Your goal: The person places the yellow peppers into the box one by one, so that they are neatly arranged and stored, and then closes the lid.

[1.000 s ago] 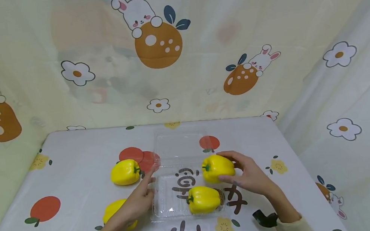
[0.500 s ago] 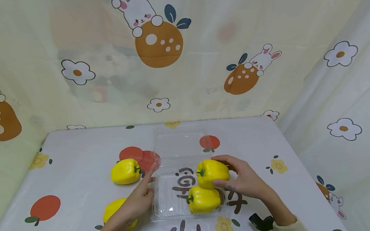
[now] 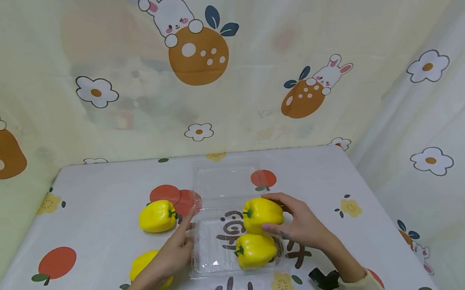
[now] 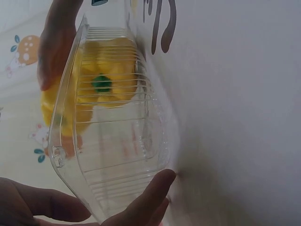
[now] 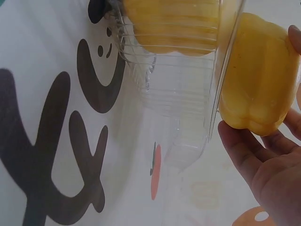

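Observation:
My right hand (image 3: 302,220) grips a yellow bell pepper (image 3: 262,214) between thumb and fingers. In the right wrist view that pepper (image 5: 258,75) is above the rim of a clear plastic container (image 5: 183,89). Another yellow bell pepper (image 3: 255,250) lies inside the open container (image 3: 212,260), at its near right. At the container's left side, my left hand (image 3: 176,255) holds the edge, index finger stretched along it. The left wrist view shows fingers (image 4: 148,200) against the outer wall, with another finger at the rim.
Left of the container lies a yellow bell pepper (image 3: 157,216). Another yellow bell pepper (image 3: 143,264) is partly hidden behind my left forearm. The container's clear lid (image 3: 228,181) lies folded back. A printed curtain (image 3: 245,106) stands behind the white patterned tablecloth (image 3: 99,215).
My right hand has moved left with the yellow bell pepper, bringing it over the container, just behind the pepper lying there. The left hand has stayed in place.

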### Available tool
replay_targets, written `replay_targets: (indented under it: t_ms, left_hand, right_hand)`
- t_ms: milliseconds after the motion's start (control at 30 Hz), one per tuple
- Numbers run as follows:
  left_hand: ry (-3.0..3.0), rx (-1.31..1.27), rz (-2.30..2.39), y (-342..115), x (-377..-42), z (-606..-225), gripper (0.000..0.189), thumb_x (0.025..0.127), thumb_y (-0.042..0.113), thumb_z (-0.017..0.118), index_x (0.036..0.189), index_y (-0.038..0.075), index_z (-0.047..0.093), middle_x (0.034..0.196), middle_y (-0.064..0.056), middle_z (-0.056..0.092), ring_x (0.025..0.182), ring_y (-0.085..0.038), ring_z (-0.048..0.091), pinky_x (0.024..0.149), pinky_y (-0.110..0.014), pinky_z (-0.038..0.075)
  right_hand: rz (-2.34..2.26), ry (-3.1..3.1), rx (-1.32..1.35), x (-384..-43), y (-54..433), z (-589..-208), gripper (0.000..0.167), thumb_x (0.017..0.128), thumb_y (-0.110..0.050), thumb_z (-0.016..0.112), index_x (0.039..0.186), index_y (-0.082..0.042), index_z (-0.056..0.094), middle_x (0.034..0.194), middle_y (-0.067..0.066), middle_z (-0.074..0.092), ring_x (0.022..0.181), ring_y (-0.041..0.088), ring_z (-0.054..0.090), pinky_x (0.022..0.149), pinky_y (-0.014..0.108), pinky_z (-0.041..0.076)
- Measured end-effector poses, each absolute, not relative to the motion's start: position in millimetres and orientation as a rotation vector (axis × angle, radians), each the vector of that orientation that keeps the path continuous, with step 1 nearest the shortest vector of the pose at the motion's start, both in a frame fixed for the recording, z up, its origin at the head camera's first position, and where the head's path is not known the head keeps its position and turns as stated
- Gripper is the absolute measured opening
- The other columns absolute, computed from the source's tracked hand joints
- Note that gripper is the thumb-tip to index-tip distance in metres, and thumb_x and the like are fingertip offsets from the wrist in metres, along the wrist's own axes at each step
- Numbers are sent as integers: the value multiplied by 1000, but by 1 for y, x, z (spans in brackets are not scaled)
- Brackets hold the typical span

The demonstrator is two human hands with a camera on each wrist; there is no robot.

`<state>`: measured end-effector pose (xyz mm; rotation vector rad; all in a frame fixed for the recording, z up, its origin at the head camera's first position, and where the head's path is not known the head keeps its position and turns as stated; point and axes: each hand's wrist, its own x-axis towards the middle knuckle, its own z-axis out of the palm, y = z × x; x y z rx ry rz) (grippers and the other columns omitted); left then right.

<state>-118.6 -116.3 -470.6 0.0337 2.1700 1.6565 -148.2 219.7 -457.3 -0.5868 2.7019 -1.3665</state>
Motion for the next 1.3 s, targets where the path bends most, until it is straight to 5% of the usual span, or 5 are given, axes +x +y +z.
replay_targets:
  t_ms: [467,1300]
  left_hand:
    - [2182,41,1652,-117,-119,-472,79,104,-5,43,171,30,20,167,-27,32,148,-48,40,120,-70,39]
    - [2178,35,1647,-115,-119,-472,79,104,-5,43,171,29,19,168,-26,33,148,-50,41,120,-73,36]
  right_hand:
    - [-1331,2728,-583,-152,210,-462,70,87,-39,88,148,-22,56,145,0,65,124,21,67,110,53,56]
    - [-1249,2791,-586,-155,199,-472,75,84,-42,90,146,-13,58,144,0,66,126,23,66,111,54,55]
